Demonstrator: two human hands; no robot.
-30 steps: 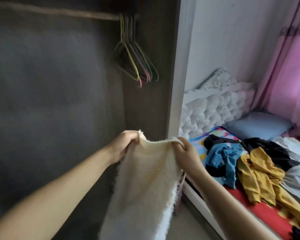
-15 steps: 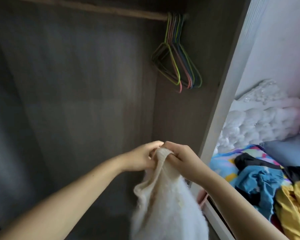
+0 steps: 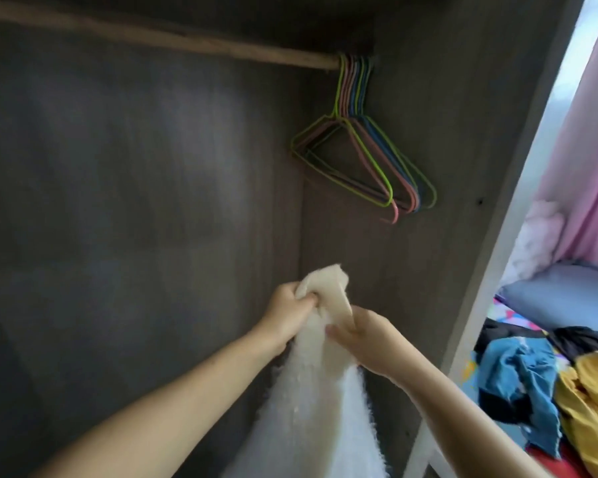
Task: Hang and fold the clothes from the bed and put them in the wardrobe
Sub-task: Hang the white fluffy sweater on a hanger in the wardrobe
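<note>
The wardrobe (image 3: 135, 201) stands open in front of me, dark inside, its wooden rail (image 3: 159, 39) running across the top; to my right the bed (image 3: 508, 315) carries a heap of clothes (image 3: 549, 384) not yet dealt with, blue, black and mustard among them. At the right end of the rail hangs a bunch of thin hangers (image 3: 366, 157), green, pink and blue, all bare.

I hold the fluffy cream garment (image 3: 311, 401) up before the wardrobe, below and left of the hangers; its top edge is bunched between my two hands and the rest drops straight down out of view. My left hand (image 3: 287, 308) has its fingers curled tight into the upper bunch; my right hand (image 3: 366, 336) pinches the fabric just beside and a little lower, so each grip is closed on the garment.

By its look I judge it soft, limp and light, with a plush pile that may slide under the fingers; it will not keep a shape, so I would take it at the shoulders or neckline, where a hanger must enter, rather than mid-cloth.
</note>
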